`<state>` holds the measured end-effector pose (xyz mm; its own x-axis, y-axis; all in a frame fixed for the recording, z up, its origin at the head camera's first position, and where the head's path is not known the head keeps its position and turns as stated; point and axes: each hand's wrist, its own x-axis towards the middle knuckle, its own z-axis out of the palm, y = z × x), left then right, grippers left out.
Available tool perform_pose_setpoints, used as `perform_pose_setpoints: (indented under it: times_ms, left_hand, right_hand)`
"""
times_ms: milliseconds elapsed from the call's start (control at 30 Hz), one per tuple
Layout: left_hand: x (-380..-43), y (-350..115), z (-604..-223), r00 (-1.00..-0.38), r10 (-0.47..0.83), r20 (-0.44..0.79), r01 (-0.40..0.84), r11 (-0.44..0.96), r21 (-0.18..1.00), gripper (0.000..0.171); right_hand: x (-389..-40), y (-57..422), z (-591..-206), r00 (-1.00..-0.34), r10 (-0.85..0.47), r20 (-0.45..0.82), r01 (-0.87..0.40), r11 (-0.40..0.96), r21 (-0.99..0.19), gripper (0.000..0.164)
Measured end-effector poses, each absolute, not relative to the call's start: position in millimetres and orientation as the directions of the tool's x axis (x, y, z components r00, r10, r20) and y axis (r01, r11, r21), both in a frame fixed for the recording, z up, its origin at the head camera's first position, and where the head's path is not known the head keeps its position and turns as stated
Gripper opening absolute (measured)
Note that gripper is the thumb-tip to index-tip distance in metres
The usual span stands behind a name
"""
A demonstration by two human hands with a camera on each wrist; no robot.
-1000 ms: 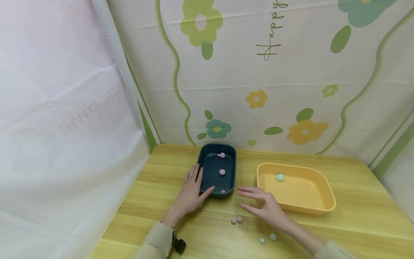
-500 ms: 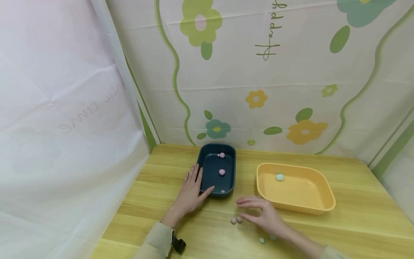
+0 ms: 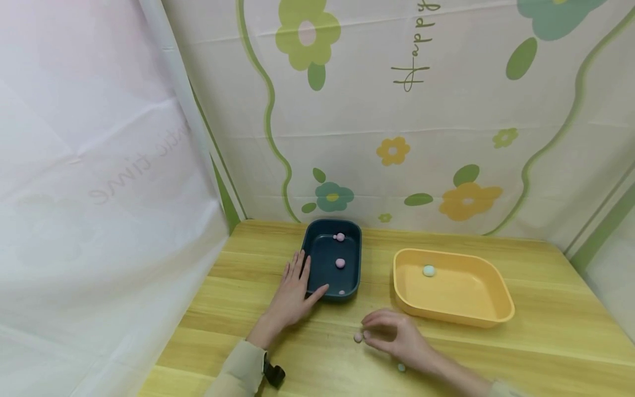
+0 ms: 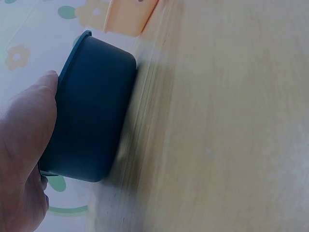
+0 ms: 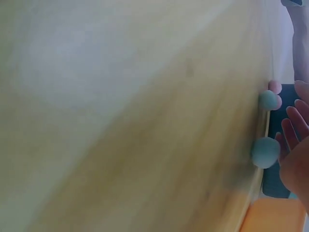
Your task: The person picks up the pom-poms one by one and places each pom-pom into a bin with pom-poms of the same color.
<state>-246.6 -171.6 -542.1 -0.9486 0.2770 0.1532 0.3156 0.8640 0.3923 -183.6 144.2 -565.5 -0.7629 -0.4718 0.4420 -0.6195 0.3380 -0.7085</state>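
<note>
There are two trays [image 3: 458, 292], three green balls [image 3: 429, 271], five-plus pink balls [image 3: 340, 263].

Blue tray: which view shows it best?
Head view: the blue tray shows its inside, with pink balls, and most of its rim. Left wrist shows mainly its outside; right wrist shows it partly covered by the right hand.

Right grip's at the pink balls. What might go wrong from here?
A second pink ball lies close beside the nearer pink ball at the right grip, so may be nudged. A green ball sits near the same grip and could be brushed. The left grip rests on the blue tray; uneven pressure might shift it.
</note>
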Motion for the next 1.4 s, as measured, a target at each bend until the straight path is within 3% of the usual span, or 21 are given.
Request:
perform_pose_setpoints:
  times_ms: [1067, 1400]
  left_hand:
    - [-247.5, -171.7, -542.0, -0.950, 0.281, 0.136, 0.312, 0.872, 0.378, 0.099]
    - [-247.6, -171.8, -542.3, -0.951, 0.280, 0.131, 0.309, 0.868, 0.390, 0.100]
  right_hand:
    - [-188.8, 139.8, -574.6, -0.676, -0.493, 0.548, -0.722, 0.294, -0.626, 0.024]
    - [-188.8, 142.4, -575.0, -0.728, -0.474, 0.495, -0.668, 0.329, -0.667, 0.023]
